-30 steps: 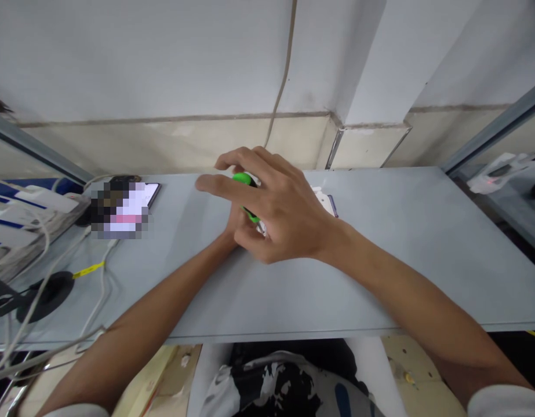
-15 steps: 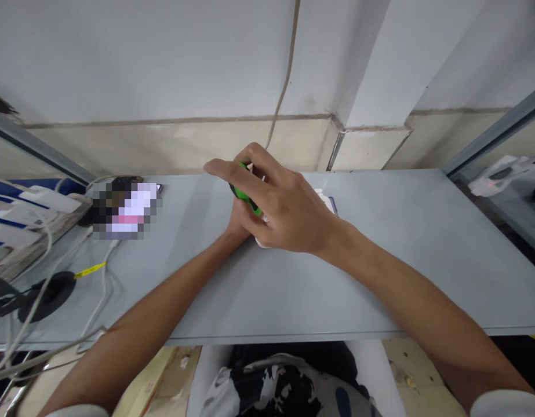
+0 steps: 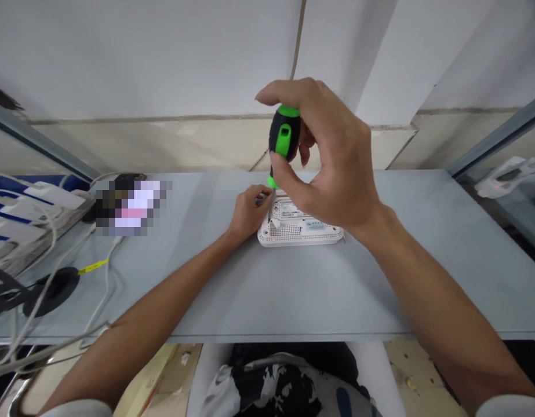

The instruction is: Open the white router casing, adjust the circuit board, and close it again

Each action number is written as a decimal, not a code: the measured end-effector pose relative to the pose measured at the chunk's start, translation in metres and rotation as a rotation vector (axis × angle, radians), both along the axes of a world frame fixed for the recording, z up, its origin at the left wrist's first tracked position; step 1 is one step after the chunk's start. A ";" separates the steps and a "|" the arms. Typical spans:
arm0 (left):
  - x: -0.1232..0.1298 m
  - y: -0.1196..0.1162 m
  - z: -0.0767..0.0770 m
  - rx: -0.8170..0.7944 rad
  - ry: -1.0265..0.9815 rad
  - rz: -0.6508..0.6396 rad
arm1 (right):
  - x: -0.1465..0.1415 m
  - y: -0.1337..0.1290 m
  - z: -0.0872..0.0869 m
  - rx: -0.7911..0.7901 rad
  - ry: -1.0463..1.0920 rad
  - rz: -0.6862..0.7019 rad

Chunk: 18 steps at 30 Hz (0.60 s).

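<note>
Green screwdriver (image 3: 284,134) pinched in right hand (image 3: 332,162) over white router (image 3: 300,227), left hand (image 3: 250,211) curled against its edge.

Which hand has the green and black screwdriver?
The right hand grips the green-and-black screwdriver; the left hand, lower down, sits at the edge of the white perforated plastic device instead.
</note>
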State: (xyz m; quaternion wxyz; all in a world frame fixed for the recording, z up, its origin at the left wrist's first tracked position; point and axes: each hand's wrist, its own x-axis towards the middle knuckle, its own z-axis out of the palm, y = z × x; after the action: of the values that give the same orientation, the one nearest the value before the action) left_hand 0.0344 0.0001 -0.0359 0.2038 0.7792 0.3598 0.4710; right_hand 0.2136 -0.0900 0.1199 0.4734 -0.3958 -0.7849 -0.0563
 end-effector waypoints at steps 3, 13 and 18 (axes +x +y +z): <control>-0.001 -0.001 0.003 0.026 0.035 0.043 | 0.007 0.004 0.002 0.041 0.019 -0.040; 0.003 -0.024 0.020 0.043 -0.037 -0.117 | 0.052 0.049 -0.008 0.194 0.202 -0.135; 0.004 -0.025 0.021 0.124 0.004 -0.172 | 0.050 0.057 -0.016 0.189 0.211 -0.155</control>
State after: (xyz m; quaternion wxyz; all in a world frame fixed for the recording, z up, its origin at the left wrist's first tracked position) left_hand 0.0379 -0.0245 -0.0152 0.1942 0.8192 0.2621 0.4716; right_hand 0.2639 -0.0326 0.1043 0.5824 -0.4127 -0.6892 -0.1243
